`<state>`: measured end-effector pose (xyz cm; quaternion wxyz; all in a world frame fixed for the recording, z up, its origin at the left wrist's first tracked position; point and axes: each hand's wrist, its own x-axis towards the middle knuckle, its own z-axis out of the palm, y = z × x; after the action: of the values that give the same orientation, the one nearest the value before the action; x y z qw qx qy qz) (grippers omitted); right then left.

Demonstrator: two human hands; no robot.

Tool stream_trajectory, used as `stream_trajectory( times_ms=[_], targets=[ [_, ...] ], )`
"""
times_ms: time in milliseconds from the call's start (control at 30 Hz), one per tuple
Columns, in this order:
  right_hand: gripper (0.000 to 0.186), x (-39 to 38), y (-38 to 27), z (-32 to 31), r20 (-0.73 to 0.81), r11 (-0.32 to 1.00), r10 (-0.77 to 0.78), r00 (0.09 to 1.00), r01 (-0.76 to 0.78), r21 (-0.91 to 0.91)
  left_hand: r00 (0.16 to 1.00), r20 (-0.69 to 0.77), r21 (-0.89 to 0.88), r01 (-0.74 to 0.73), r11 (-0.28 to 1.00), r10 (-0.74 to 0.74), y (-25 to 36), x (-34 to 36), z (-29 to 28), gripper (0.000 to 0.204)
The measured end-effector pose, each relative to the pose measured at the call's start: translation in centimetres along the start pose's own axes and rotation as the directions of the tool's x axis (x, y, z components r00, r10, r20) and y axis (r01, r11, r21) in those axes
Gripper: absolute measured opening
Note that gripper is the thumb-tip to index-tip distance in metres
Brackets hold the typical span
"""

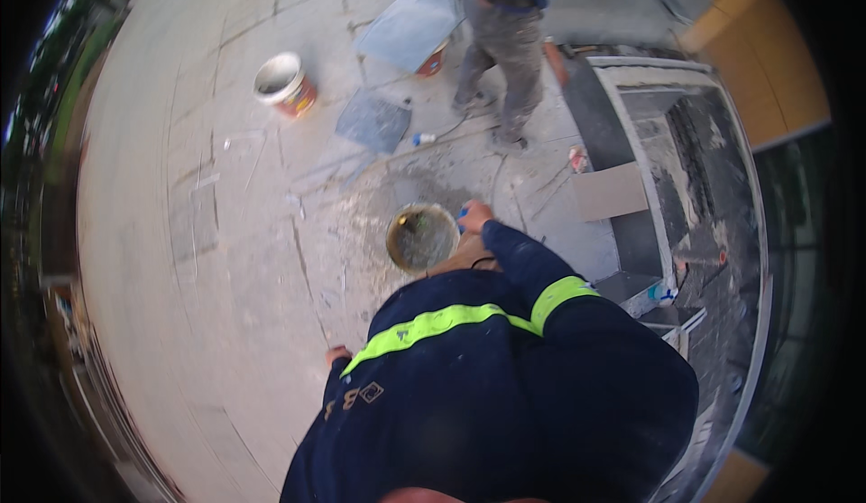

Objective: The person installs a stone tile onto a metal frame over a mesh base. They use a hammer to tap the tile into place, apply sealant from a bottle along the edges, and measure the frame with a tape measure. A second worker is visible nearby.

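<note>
A round bucket (394, 250) with grey, wet contents and a small yellow item inside stands on splattered paving in front of me. Beside its right rim, my right hand (474, 216) grips a blue object, mostly hidden by the fingers. My left hand (337, 353) is low at my left side, partly covered by my dark sleeve and jacket; its fingers are too hidden to read.
A co-worker (514, 61) stands ahead, near grey sheets (406, 25) and a white-red bucket (293, 97). Another sheet (370, 119) lies by a cable. On my right is a framed ledge (631, 142) with grey and beige panels; pale paving (180, 304) extends left.
</note>
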<state>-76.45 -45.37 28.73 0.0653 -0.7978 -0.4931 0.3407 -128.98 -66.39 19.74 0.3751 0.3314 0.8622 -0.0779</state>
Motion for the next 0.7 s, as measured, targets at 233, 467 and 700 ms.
stream_trajectory(
  times_ms=[233,467,700],
  targets=[
    [0.034,-1.0,-0.8,-1.7,0.211,0.911,0.153,0.966,-0.22,0.349,0.97,-0.135,-0.517,0.104,0.849,-0.201,1.4,-8.3,-0.3,0.02],
    [0.047,-1.9,-5.9,0.6,0.192,0.987,-0.158,0.969,0.149,0.061,0.97,-0.152,-0.783,-0.002,0.622,-0.188,0.5,-8.0,0.3,0.013],
    [0.038,-2.7,-5.0,0.6,0.05,0.999,-0.034,0.998,0.035,-0.016,0.965,-0.109,-0.72,0.087,0.689,-0.236,-3.6,-6.7,1.2,0.009]
  ],
)
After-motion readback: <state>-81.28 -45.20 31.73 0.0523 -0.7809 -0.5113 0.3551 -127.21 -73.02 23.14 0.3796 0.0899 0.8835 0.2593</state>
